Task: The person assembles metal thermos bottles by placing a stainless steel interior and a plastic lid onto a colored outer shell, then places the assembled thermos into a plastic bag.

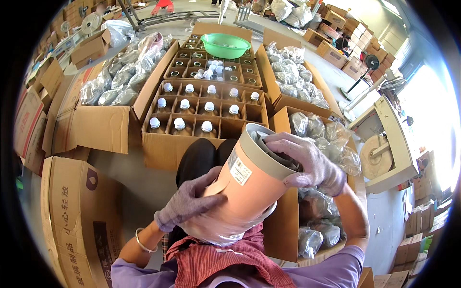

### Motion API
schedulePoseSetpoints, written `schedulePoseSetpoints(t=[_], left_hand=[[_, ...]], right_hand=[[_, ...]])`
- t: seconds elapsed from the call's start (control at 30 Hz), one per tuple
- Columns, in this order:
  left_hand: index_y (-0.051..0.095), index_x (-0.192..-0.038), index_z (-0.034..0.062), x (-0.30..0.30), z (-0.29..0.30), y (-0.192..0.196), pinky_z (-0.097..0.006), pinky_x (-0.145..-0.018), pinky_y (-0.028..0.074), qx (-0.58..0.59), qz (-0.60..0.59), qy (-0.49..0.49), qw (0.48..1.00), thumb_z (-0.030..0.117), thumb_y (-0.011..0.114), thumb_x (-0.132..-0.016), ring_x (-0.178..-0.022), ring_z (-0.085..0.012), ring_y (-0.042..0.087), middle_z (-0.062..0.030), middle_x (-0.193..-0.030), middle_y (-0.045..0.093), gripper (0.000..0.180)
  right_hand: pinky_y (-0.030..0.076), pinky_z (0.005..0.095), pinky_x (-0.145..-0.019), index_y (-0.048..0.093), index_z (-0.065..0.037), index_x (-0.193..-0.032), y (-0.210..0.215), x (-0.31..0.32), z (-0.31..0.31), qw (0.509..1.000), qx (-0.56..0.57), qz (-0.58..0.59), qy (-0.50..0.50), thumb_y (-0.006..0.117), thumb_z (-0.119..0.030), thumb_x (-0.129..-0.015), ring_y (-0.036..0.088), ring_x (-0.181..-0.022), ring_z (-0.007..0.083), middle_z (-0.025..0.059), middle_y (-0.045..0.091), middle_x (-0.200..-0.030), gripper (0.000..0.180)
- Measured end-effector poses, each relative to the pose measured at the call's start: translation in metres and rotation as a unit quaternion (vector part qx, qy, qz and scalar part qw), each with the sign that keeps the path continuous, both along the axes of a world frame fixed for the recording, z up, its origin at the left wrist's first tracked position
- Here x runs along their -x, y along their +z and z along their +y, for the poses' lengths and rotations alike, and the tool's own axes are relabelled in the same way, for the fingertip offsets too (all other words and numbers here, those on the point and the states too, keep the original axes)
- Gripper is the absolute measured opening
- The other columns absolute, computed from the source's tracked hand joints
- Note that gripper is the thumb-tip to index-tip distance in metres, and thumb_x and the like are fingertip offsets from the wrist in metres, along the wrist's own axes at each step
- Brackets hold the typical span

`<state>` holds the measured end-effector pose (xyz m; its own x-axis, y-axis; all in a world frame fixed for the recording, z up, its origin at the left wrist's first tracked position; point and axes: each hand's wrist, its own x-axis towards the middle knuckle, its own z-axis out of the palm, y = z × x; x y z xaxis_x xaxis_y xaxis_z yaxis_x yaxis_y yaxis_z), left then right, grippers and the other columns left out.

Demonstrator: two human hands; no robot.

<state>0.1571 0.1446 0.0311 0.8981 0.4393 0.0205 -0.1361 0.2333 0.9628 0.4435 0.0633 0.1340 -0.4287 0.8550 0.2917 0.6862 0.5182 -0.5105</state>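
Note:
A peach-coloured cylinder with a wide grey rim [254,180], like a bin or canister, leans over my lap with its mouth up and to the right. It carries a white label [240,171], and clear plastic film [216,229] bunches round its lower end. My left hand [192,199], in a grey glove, is closed on its left side. Over the rim curls my gloved right hand [309,163], fingers reaching into the mouth. Dark grey material [272,152] shows inside; whether those fingers grip it is hidden.
Ahead stands a divided carton [182,144] of brown bottles with white caps [206,126]. Behind it, a green basin [225,45] rests on another divided carton. Open boxes of film-wrapped items [122,77] flank both sides. A closed carton [81,221] stands at left.

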Motion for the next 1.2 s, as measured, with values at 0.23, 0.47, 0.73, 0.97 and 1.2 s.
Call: schedulePoseSetpoints(t=[0.23,0.47,0.73,0.97,1.2], left_hand=[[0.05,-0.135,0.0035,-0.025,-0.034,-0.028,-0.035,-0.079,0.053,-0.298,0.089,0.268,0.912,0.029,0.07,-0.089,-0.092,-0.0286,0.071,-0.0257,-0.097,0.065,0.056],[0.05,-0.14,-0.0014,-0.005,0.043,-0.039,-0.02,-0.076,0.048,0.038,0.022,-0.037,0.998,0.01,0.064,-0.09,-0.084,-0.0025,0.057,0.0028,-0.106,0.066,0.053],[0.045,-0.142,-0.0046,-0.01,0.006,-0.037,-0.026,-0.09,0.051,0.071,0.015,0.056,0.996,0.02,0.07,-0.09,-0.101,-0.0102,0.062,-0.0075,-0.119,0.066,0.062],[0.03,-0.145,-0.0058,-0.04,-0.079,-0.011,-0.035,-0.074,0.054,-0.3,0.075,0.152,0.939,0.024,0.078,-0.082,-0.089,-0.037,0.069,-0.0277,-0.103,0.063,0.084],[0.047,-0.14,-0.0062,-0.006,0.014,-0.042,-0.024,-0.094,0.047,0.091,-0.005,0.099,0.991,0.013,0.055,-0.098,-0.107,-0.0101,0.058,-0.0058,-0.123,0.063,0.047]], right_hand=[[0.049,0.0369,-0.08,0.063,0.002,-0.102,-0.009,0.02,0.0,0.964,0.103,0.054,-0.237,0.062,-0.036,-0.086,0.063,-0.09,0.029,0.0178,0.062,-0.094,0.041],[0.051,0.0344,-0.081,0.069,-0.004,-0.108,0.035,0.019,0.008,0.983,0.169,-0.004,-0.067,0.067,-0.019,-0.088,0.064,-0.089,0.0244,0.0113,0.067,-0.097,0.025],[0.052,0.0403,-0.065,0.067,-0.004,-0.089,0.015,0.029,0.015,0.942,0.165,-0.191,-0.223,0.06,-0.031,-0.088,0.065,-0.065,0.0307,0.0179,0.063,-0.07,0.028],[0.045,0.0306,-0.046,0.068,-0.002,-0.082,-0.049,-0.067,0.043,0.951,0.256,-0.089,-0.148,0.066,-0.03,-0.087,0.056,-0.048,0.0127,0.0043,0.06,-0.057,0.029],[0.047,0.0289,-0.085,0.068,-0.001,-0.107,0.015,-0.002,0.051,0.963,0.257,0.043,-0.062,0.067,-0.013,-0.085,0.059,-0.098,0.0149,0.0075,0.06,-0.105,0.024]])
